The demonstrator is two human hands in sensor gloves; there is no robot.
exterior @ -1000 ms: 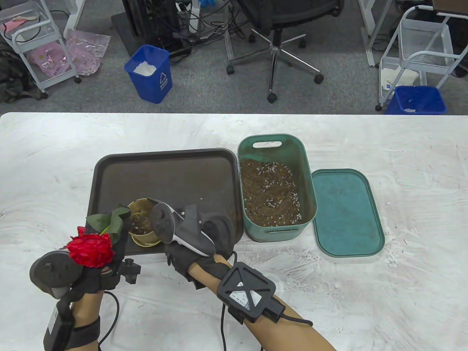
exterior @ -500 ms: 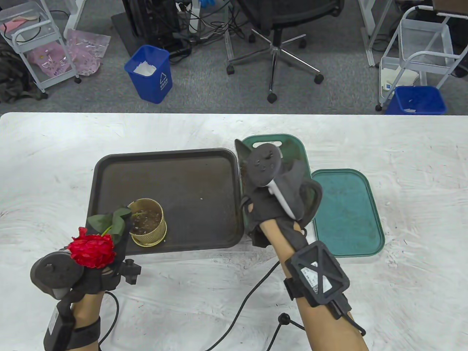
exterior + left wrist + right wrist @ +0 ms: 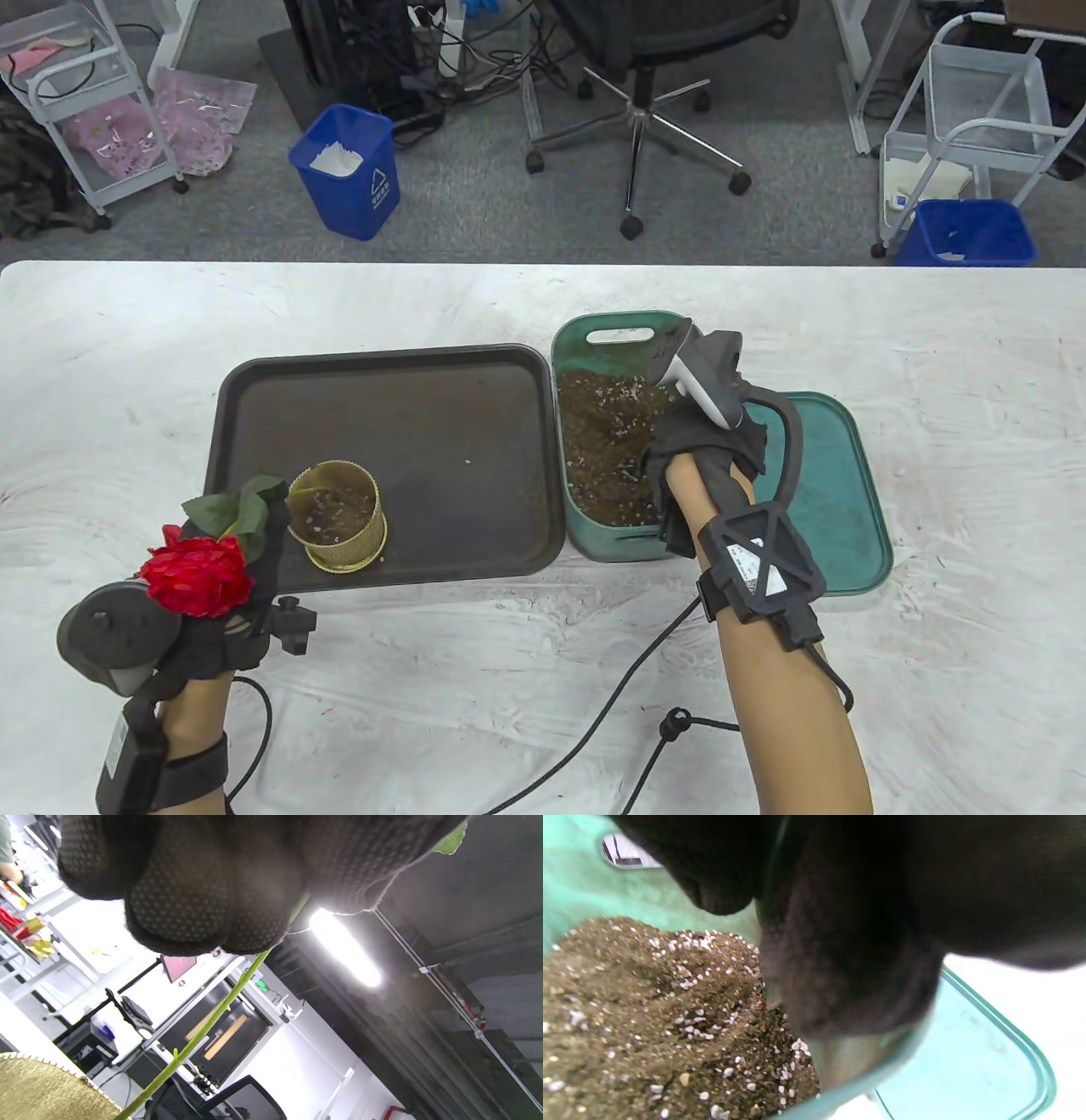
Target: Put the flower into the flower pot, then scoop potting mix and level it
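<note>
1. Table view: the left hand [image 3: 225, 632] at 8 o'clock grips the flower [image 3: 197, 575]; its stem slants into the flower pot [image 3: 337, 526] on the tray's [image 3: 382, 399] near-left corner.
2. Right hand [image 3: 704, 441] reaches into the potting mix [image 3: 607, 433] in the green bin [image 3: 594, 539]; its grip cannot be told.
3. Lid [image 3: 836, 501] lies at 3 o'clock.
</note>
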